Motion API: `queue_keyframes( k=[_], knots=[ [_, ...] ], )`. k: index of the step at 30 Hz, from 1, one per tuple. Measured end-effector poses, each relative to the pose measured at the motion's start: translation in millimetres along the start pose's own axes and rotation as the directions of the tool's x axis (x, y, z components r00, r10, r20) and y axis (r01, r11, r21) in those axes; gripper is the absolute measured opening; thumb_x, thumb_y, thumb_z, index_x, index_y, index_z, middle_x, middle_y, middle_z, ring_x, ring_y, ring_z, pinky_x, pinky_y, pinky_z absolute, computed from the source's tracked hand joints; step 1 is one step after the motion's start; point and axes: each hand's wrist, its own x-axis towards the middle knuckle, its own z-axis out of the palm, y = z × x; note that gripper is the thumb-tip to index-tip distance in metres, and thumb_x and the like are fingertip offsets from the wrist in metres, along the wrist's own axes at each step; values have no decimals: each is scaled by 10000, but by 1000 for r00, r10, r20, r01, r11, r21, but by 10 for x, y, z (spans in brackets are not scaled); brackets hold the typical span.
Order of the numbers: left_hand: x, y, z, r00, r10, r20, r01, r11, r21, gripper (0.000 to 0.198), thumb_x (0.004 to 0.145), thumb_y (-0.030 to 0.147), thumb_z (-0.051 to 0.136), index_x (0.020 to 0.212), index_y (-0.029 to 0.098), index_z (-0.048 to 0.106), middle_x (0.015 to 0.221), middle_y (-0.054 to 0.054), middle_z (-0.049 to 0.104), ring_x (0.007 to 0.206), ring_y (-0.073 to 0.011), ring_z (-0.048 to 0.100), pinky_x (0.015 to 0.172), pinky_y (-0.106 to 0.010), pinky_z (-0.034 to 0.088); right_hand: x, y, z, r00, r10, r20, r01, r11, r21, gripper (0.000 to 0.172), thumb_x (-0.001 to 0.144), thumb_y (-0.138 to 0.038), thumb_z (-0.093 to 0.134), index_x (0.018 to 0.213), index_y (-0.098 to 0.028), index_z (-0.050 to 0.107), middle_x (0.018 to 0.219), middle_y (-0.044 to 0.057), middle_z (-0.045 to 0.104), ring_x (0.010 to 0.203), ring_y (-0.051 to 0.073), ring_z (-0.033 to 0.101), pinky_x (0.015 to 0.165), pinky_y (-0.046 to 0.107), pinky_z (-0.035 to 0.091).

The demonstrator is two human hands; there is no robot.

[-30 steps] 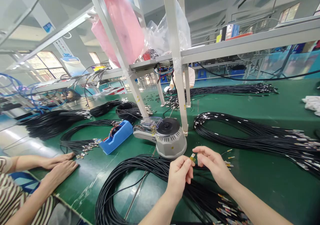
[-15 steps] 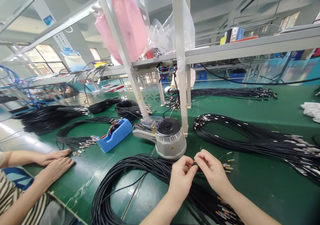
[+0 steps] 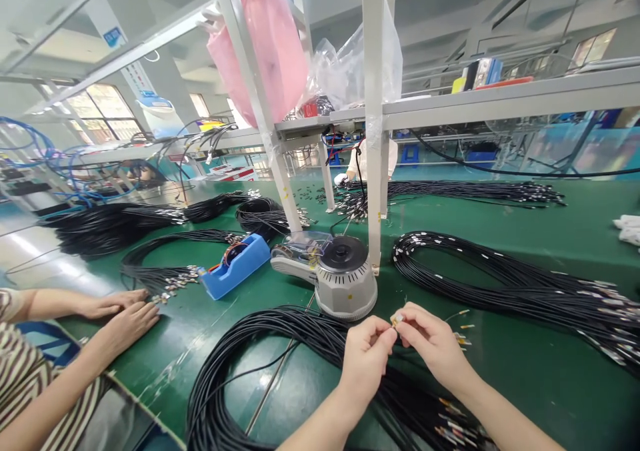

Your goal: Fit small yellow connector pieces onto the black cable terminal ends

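My left hand and my right hand meet above the bench, fingertips pinched together. Between them shows a small white and yellowish cable end; its exact shape is mostly covered by my fingers. Below my hands lies a large looped bundle of black cables, whose loose ends have white and orange-brown tips. Just beyond my fingers stands a round grey tape dispenser with a black top. A few cable tips with yellow pieces lie to the right of my right hand.
Another cable bundle lies on the right. A blue tape holder and more black cables are at left. A co-worker's hands rest on the green bench. White shelf posts rise behind the dispenser.
The white and yellowish cable end now shows between my fingertips, where it was hardly visible before. My fingers have shifted slightly. The whole view has moved a little, setting things further right.
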Motion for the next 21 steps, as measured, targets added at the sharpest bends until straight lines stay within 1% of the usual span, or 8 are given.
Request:
queue_keyframes(
  k=[4, 7, 13, 15, 16, 18, 20, 21],
  knots=[
    [9, 21, -25, 993, -39, 113, 43, 999, -32, 262, 737, 359, 540, 635, 118, 540, 463, 31, 451, 316, -32, 318, 330, -177, 183, 20, -48, -15, 1000, 1, 10, -1, 999, 41, 197, 827, -282, 547, 651, -194, 539, 631, -18, 455, 527, 137, 450, 488, 233, 386],
    [26, 25, -52, 980, -63, 191, 75, 996, -57, 261, 748, 346, 535, 646, 107, 564, 455, 21, 470, 313, -32, 329, 328, -170, 186, 17, -84, -29, 1000, -11, 29, 11, 1000, 13, 243, 841, -280, 527, 615, -193, 512, 616, -18, 456, 510, 135, 448, 476, 236, 374],
    [97, -18, -119, 941, -96, 324, 179, 955, -237, 260, 743, 343, 551, 629, 109, 551, 431, 25, 453, 301, -32, 296, 311, -179, 142, 23, -92, -53, 993, -82, 87, 91, 991, -103, 267, 880, -275, 461, 637, -193, 536, 612, -4, 475, 555, 154, 483, 535, 257, 391],
    [120, -25, -136, 934, -104, 342, 205, 940, -273, 262, 750, 345, 538, 626, 114, 540, 424, 28, 442, 298, -37, 287, 317, -187, 137, 41, -66, -72, 991, -68, 112, 80, 990, -113, 278, 882, -304, 447, 653, -192, 559, 604, -1, 482, 541, 156, 496, 536, 264, 406],
    [127, -24, -138, 936, -105, 337, 203, 941, -271, 260, 756, 344, 527, 631, 117, 541, 422, 28, 441, 303, -44, 297, 326, -188, 157, 49, -52, -93, 993, -51, 108, 63, 992, -110, 267, 876, -323, 447, 683, -190, 576, 599, -2, 486, 522, 155, 499, 523, 264, 414],
    [128, -23, -121, 957, -70, 281, 129, 972, -195, 239, 765, 323, 513, 644, 122, 558, 441, 15, 469, 357, -68, 368, 384, -198, 258, 50, -34, -165, 999, -9, 33, 13, 992, -123, 241, 859, -352, 454, 782, -181, 605, 577, -7, 500, 491, 155, 501, 500, 262, 422],
    [113, -34, -76, 988, 53, 144, -57, 998, 26, 181, 750, 274, 534, 650, 134, 591, 519, -15, 536, 508, -114, 468, 525, -239, 359, 25, -44, -272, 991, 14, -132, -37, 984, -176, 237, 841, -364, 468, 855, -173, 609, 537, -13, 509, 491, 163, 502, 507, 262, 424],
    [103, -50, -44, 986, 145, 78, -157, 971, 182, 144, 735, 247, 553, 650, 144, 608, 577, -28, 570, 597, -136, 491, 599, -262, 374, 6, -62, -328, 974, 18, -226, -67, 975, -212, 234, 833, -366, 477, 866, -175, 607, 524, -14, 511, 502, 168, 502, 515, 260, 423]
  ],
)
